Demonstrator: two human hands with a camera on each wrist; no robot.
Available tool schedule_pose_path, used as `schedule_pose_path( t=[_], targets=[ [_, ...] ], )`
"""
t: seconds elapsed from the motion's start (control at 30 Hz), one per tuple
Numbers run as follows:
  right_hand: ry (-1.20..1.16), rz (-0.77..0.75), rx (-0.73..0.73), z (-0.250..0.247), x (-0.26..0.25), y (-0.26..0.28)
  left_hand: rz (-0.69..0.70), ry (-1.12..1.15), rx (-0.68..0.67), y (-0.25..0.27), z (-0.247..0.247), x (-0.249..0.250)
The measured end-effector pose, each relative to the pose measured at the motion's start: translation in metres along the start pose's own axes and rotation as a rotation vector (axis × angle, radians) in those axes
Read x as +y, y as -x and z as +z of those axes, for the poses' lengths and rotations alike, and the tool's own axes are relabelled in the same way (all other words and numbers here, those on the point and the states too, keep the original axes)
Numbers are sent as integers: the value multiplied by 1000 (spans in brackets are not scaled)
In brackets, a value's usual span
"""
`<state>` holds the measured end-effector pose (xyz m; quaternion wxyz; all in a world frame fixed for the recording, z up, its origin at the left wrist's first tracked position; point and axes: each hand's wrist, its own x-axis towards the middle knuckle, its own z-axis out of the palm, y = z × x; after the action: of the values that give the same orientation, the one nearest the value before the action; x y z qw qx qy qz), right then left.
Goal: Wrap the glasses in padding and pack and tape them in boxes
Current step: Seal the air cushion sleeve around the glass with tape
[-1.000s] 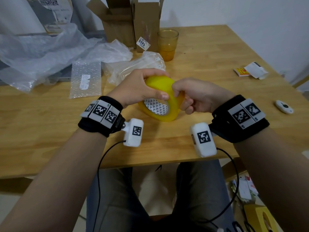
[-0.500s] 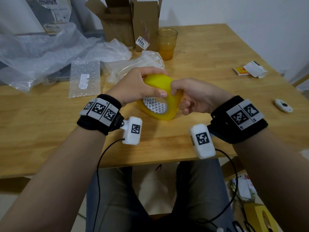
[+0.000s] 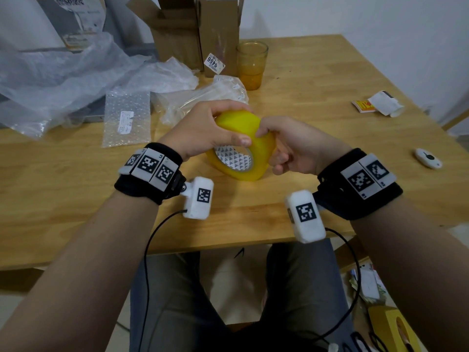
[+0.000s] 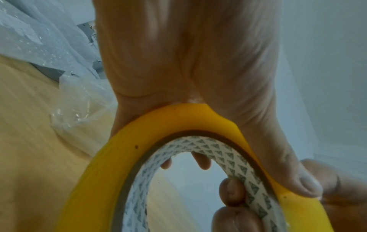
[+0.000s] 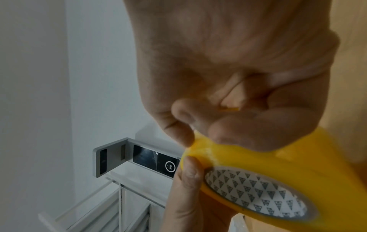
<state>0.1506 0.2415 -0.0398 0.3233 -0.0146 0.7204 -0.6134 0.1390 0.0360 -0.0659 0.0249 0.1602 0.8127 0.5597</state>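
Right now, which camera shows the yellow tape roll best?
The head view: the whole tape roll shows, gripped by both hands. The left wrist view shows only its inner ring close up; the right wrist view shows one blurry side.

A light wooden table (image 3: pixel 317 80) fills most of the head view, its far edge against a plain white wall (image 3: pixel 355 13). Below its near edge lies a pale tiled floor (image 3: pixel 236 283). In the right wrist view a white slatted fixture (image 5: pixel 111 208) stands by the wall, with a grey bracket (image 5: pixel 115 157) just above it. The light is soft and even
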Motion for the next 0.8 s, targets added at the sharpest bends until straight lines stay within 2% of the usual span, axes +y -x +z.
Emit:
schedule_pose_path(
  t=[0.47,0.57,0.7,0.8],
  targets=[
    [81,19,82,3,-3,-2,4,-12,-1,0,0,0],
    [107,-12,79,4,1,-2,4,-32,6,0,1,1],
    [11,-9,47,0,3,0,-4,-43,14,-1,0,2],
    [57,0,38,1,1,1,-13,-105,14,-1,-2,6]
  ],
)
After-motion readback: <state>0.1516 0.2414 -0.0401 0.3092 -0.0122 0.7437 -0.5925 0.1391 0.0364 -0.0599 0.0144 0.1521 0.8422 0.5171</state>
